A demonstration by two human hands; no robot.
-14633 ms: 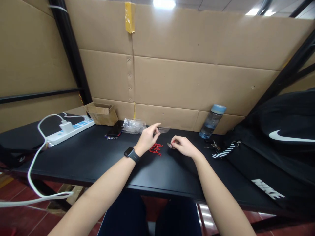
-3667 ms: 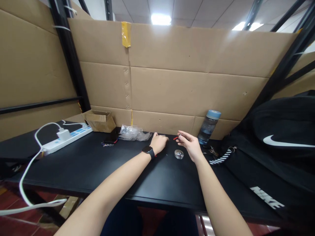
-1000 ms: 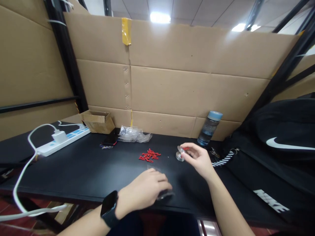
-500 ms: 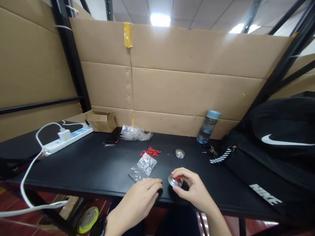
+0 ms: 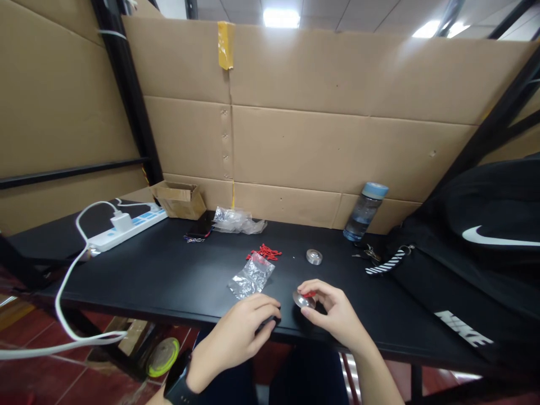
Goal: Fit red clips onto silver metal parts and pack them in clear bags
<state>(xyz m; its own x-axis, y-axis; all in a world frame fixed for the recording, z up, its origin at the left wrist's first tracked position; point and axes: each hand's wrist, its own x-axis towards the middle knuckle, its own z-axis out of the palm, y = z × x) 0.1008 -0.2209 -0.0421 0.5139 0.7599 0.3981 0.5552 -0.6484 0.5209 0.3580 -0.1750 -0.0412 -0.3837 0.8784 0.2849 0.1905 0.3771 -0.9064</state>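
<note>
Near the front edge of the black table, my right hand [image 5: 331,308] grips a small round, shiny, see-through disc [image 5: 302,299] between thumb and fingers. A bit of red [image 5: 310,294] shows under the fingertips against the disc. My left hand [image 5: 248,323] is curled to the left of it, with something dark [image 5: 270,320] partly showing between thumb and fingers; its kind is hidden. Beyond the left hand lies a crumpled clear plastic bag [image 5: 252,275], touching a heap of small red pieces [image 5: 265,252]. Another small round clear disc [image 5: 314,257] rests behind my right hand.
A white power strip [image 5: 130,229] with cables, a cardboard box [image 5: 179,201], a phone [image 5: 200,228] and more clear bags [image 5: 238,221] sit at the back left. On the right are a water bottle [image 5: 365,211], keys [image 5: 371,253] and a black backpack [image 5: 468,281].
The view has tipped down slightly and shifted left. My left hand has turned a little, so the dark thing in it shows more. The right hand keeps its hold on the disc.
</note>
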